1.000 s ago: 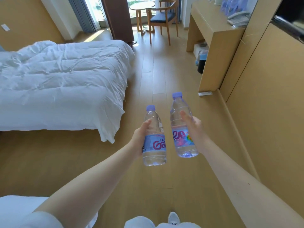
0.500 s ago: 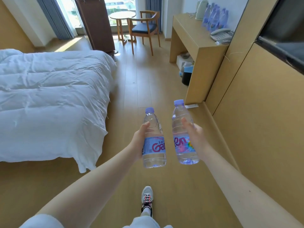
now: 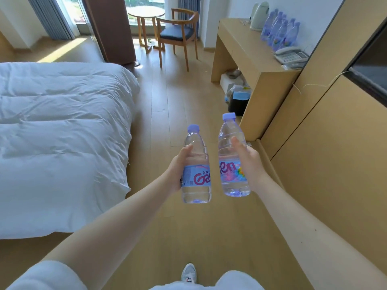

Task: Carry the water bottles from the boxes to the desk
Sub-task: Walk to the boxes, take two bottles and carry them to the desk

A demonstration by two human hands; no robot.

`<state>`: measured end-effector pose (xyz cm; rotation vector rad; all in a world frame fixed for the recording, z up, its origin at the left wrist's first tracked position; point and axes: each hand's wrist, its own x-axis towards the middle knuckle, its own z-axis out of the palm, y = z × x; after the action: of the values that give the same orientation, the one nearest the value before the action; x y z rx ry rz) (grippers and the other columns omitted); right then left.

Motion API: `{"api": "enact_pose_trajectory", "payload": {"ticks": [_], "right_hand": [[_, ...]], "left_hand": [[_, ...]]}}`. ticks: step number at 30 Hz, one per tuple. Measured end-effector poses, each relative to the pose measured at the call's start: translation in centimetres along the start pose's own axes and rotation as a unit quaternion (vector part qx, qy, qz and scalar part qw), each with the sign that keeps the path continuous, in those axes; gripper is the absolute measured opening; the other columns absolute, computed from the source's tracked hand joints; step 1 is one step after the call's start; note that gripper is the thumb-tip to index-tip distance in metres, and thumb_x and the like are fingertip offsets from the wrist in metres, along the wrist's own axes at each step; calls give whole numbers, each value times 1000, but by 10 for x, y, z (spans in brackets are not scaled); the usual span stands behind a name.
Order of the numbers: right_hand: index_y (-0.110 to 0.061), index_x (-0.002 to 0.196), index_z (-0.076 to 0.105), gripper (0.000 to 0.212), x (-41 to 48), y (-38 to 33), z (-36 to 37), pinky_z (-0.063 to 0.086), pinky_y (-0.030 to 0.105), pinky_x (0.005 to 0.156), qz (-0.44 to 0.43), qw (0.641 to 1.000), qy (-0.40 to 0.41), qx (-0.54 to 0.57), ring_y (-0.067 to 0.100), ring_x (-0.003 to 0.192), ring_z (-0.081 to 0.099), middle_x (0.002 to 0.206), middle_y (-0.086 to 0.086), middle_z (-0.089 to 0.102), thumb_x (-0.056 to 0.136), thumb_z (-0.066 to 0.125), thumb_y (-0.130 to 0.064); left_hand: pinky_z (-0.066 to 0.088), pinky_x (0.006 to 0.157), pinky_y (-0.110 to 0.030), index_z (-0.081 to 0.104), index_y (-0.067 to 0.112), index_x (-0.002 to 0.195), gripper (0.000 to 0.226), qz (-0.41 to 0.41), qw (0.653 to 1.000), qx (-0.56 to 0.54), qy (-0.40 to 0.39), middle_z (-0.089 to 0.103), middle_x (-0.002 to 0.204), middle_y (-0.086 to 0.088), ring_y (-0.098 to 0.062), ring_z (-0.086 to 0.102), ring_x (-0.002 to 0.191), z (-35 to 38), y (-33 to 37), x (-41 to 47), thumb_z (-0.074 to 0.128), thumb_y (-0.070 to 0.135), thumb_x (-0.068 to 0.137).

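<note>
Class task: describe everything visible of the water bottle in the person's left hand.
This water bottle is clear plastic with a lilac cap and a lilac label lettered in pink. It is upright, held in the air over the wooden floor. The left hand grips its side, thumb on the shoulder.

This is a hotel-style bedroom. A bed with a rumpled white duvet lies left of the fingers. Beyond them to the right, a wooden desk carries a kettle, a telephone and water bottles. Farther ahead, a chair and a round table stand by the curtained window.
</note>
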<state>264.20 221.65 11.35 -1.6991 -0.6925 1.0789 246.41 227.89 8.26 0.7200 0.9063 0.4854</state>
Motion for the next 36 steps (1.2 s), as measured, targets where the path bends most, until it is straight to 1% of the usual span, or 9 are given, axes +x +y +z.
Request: {"api": "enact_pose_trajectory", "payload": {"ticks": [4, 11, 14, 19, 23, 25, 29, 32, 36], "right_hand": [[-6, 116, 61, 99, 28, -15, 16, 48, 45, 96, -2, 1000, 5, -4, 32, 108, 62, 121, 16, 63, 51, 61, -81], [-6, 116, 61, 82, 87, -36, 43, 49, 42, 87, -20, 999, -25, -11, 22, 88, 56, 98, 8, 60, 70, 63, -73], [-1, 118, 57, 109, 118, -47, 56, 48, 55, 98, -20, 999, -48, 0, 44, 109, 58, 113, 26, 60, 50, 67, -86], [4, 123, 50, 120, 188, -68, 74, 41, 67, 94, -37, 994, -102, 13, 50, 115, 49, 124, 30, 51, 47, 67, -88], [5, 129, 48, 96, 240, -101, 86, 42, 59, 102, -20, 992, -122, 24, 46, 123, 45, 132, 28, 48, 72, 65, -70], [4, 125, 53, 93, 268, -114, 88, 46, 49, 95, -16, 991, -130, 28, 44, 120, 51, 129, 28, 54, 69, 65, -70], [7, 123, 54, 104, 315, -138, 88, 43, 56, 99, -25, 988, -146, 43, 47, 119, 51, 130, 29, 53, 57, 62, -73], [-4, 114, 63, 84, 340, -147, 86, 49, 46, 88, -25, 988, -146, 50, 44, 111, 57, 130, 26, 53, 62, 62, -70], [-23, 96, 64, 52, 372, -156, 80, 49, 47, 94, -21, 989, -135, 63, 41, 117, 53, 126, 23, 56, 72, 66, -70]], "left_hand": [[57, 58, -32, 61, 7, 115, 61, 20, 1000, 12, 3, 70, 94, -15, -26, 70, 70, -14, 22, 22, 63, 50, 72], [57, 57, -31, 58, 9, 113, 50, 0, 999, -33, 12, 70, 91, -14, -25, 70, 67, -39, 53, 63, 57, 49, 84], [57, 57, -32, 56, 8, 117, 50, 14, 999, -18, 36, 70, 91, -14, -25, 70, 68, -48, 75, 83, 56, 47, 87], [58, 60, -34, 58, 9, 105, 44, 52, 996, -32, 62, 69, 89, -15, -27, 69, 69, -57, 117, 126, 60, 44, 79], [58, 65, -35, 62, 13, 87, 34, 63, 995, -16, 81, 72, 84, -12, -26, 69, 70, -58, 158, 163, 58, 46, 83], [59, 65, -34, 62, 13, 88, 37, 67, 993, 0, 99, 72, 84, -11, -26, 70, 71, -55, 179, 181, 56, 49, 84], [58, 73, -38, 61, 9, 109, 73, 83, 991, 20, 105, 69, 104, -18, -31, 69, 85, -47, 212, 215, 72, 67, 66], [58, 71, -39, 60, 9, 113, 96, 94, 991, 19, 91, 67, 108, -20, -32, 69, 87, -47, 228, 239, 83, 70, 43], [58, 66, -35, 57, 11, 107, 63, 111, 988, 44, 101, 69, 97, -16, -27, 70, 78, -43, 254, 270, 69, 60, 69]]}}
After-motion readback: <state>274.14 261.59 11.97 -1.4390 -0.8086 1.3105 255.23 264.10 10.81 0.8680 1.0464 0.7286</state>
